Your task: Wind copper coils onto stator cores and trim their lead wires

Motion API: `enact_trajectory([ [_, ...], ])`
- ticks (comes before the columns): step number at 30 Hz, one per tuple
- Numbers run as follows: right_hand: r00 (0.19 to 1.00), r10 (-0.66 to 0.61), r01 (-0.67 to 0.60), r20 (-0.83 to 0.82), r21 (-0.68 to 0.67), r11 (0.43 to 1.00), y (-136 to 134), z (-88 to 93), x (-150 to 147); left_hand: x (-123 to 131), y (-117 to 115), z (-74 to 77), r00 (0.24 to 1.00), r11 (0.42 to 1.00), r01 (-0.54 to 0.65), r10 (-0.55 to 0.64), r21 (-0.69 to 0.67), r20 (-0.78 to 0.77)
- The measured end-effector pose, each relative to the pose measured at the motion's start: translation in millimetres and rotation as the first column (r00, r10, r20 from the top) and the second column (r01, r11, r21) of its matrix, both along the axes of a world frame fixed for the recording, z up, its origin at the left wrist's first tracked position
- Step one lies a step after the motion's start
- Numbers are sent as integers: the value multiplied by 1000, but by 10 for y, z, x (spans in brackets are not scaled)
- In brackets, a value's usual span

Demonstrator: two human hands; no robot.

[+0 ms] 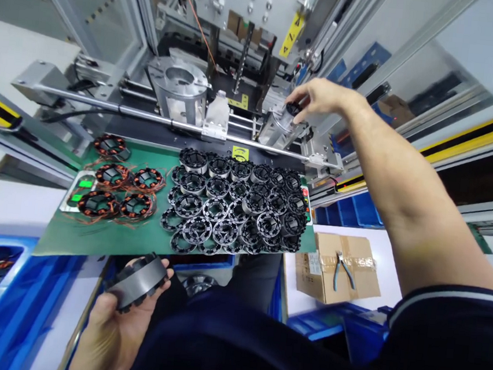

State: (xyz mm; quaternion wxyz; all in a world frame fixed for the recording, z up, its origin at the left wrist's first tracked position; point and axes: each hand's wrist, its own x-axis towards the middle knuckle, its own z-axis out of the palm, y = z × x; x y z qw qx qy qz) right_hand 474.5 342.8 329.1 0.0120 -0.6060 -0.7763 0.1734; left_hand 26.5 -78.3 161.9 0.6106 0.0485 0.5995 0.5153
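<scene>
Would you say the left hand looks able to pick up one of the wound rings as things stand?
Probably not while it is full: the left hand is gripping a steel ring. Otherwise the way looks free, as the wound rings lie uncovered on the green board.

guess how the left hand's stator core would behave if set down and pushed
The stator core likely feels heavy for its size, given its broad metallic band. Its round outline suggests it could roll on edge; that smooth band may be slippery.
</scene>
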Motion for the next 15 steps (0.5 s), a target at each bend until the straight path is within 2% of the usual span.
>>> enact_trajectory([
  [3,999,36,-36,5,-12,999,123,-47,60,60,46,91,999,999,-38,39,13,-38],
  [5,996,84,-85,22,75,994,42,-156,61,60,55,110,1000,1000,-5,6,17,-29],
  [8,990,87,-110,114,220,969,-354,-459,-27,56,74,81,1000,999,20,-21,27,8],
  [11,984,54,-98,171,263,960,-788,-781,-123,132,139,74,997,994,-70,67,86,36],
  [13,982,16,-65,187,260,964,-940,-876,-153,207,201,113,992,987,-106,97,121,81],
  [15,978,8,-54,206,218,974,-978,-859,-186,271,263,177,985,986,-85,61,146,161],
])
